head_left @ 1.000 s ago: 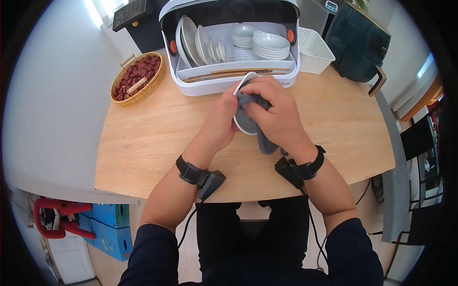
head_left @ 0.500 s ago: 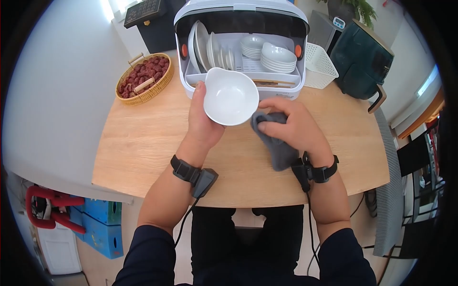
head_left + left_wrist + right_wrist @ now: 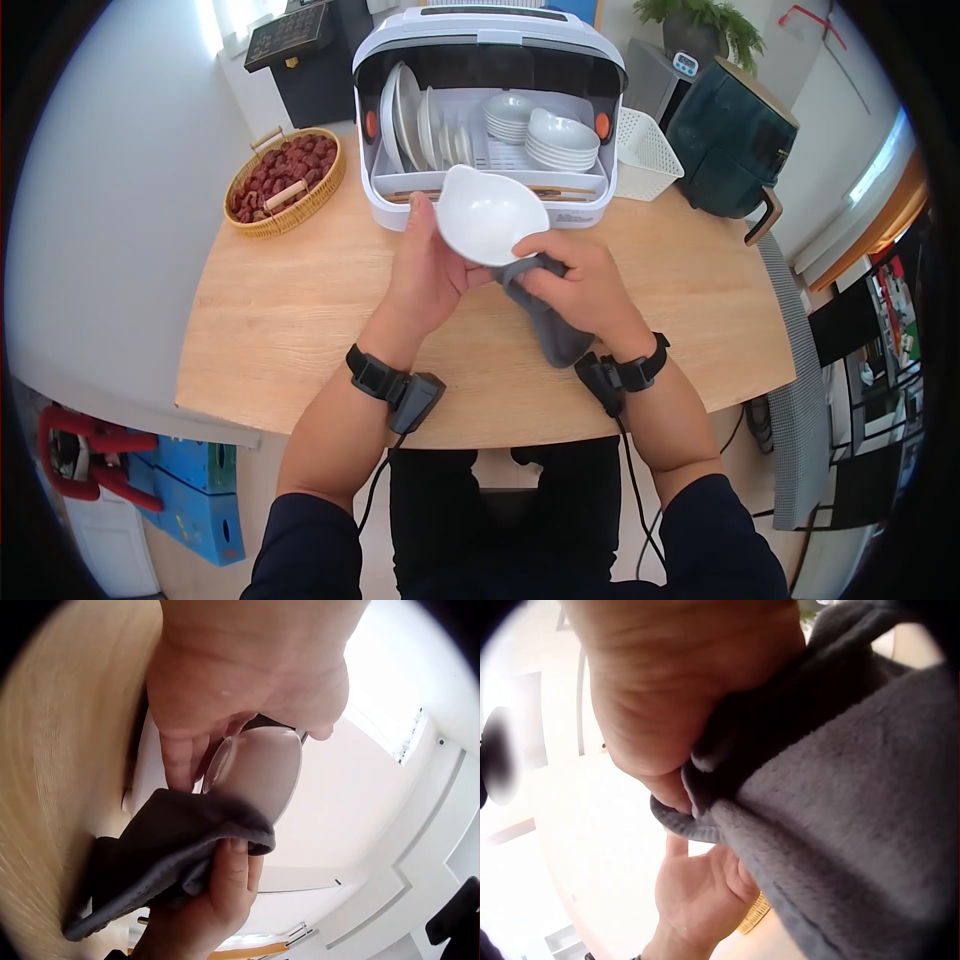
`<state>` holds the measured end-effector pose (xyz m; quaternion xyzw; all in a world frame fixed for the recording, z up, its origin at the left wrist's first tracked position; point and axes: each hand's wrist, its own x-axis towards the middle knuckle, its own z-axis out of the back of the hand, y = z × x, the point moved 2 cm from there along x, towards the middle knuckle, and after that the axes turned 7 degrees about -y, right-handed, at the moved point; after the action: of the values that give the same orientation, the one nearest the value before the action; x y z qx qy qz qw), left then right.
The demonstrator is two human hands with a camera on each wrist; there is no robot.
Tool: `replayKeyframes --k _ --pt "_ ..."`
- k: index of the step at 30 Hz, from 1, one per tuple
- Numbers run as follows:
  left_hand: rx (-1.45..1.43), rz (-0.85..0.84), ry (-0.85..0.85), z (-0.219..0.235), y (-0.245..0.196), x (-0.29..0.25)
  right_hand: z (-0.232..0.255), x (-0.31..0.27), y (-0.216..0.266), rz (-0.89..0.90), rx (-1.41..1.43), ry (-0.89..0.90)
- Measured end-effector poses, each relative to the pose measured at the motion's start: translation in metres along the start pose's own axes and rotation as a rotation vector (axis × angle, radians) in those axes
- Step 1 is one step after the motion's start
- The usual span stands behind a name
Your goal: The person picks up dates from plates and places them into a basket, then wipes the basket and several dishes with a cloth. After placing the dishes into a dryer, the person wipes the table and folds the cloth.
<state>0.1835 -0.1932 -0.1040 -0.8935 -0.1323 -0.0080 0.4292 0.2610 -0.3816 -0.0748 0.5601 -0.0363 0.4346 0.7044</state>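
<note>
A white bowl (image 3: 490,215) with a small pointed lip is held up over the table, its inside tilted toward the head camera. My left hand (image 3: 415,265) grips it from the left, with the thumb near the rim and the other fingers underneath. At the bowl's lower right rim, my right hand (image 3: 585,285) holds a grey cloth (image 3: 560,340), which hangs down toward the table. In the left wrist view the cloth (image 3: 180,836) overlaps the outside of the bowl (image 3: 262,769). The cloth (image 3: 862,787) fills much of the right wrist view and hides most of the right fingers.
Behind the bowl stands an open white dish cabinet (image 3: 400,205) with upright plates (image 3: 405,115), stacked bowls (image 3: 562,140) and chopsticks. A basket of dark red fruit (image 3: 285,180) is at the left. A white plastic basket (image 3: 645,160) and a dark green air fryer (image 3: 730,140) stand right.
The bowl, earlier on edge with the cloth inside it, was turned to face the head camera. The right hand drew away rightward with the cloth, then came back to the bowl's lower right rim.
</note>
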Motion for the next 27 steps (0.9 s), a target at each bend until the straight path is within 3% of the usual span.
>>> replayKeyframes --k 2,5,7,9,14,16,23,25,27 --pt "0.023 0.093 -0.058 -0.001 -0.001 0.000 0.010 0.004 0.002 -0.033 -0.004 -0.038" --pt "0.055 0.085 -0.113 0.014 -0.001 0.004 0.036 0.023 0.006 -0.155 0.028 -0.170" --pt "0.084 0.075 -0.137 0.018 -0.002 0.005 0.059 0.045 0.003 -0.184 -0.155 -0.251" --pt "0.041 0.047 -0.231 0.020 -0.005 0.004 0.076 0.073 -0.008 -0.238 -0.180 -0.187" --pt "-0.027 0.036 -0.247 0.026 -0.008 0.006 0.097 0.128 -0.053 -0.302 -0.191 -0.046" --pt "-0.038 0.032 -0.261 0.028 -0.008 0.006 0.096 0.137 -0.059 -0.392 -0.192 -0.018" --pt "-0.025 0.037 -0.275 0.029 -0.006 0.007 0.089 0.148 -0.068 -0.451 -0.289 0.110" --pt "0.002 0.043 -0.293 0.028 -0.006 0.008 0.090 0.148 -0.071 -0.252 -0.541 0.197" --pt "0.090 -0.009 -0.349 0.030 -0.006 0.009 0.097 0.142 -0.071 -0.131 -0.666 0.110"
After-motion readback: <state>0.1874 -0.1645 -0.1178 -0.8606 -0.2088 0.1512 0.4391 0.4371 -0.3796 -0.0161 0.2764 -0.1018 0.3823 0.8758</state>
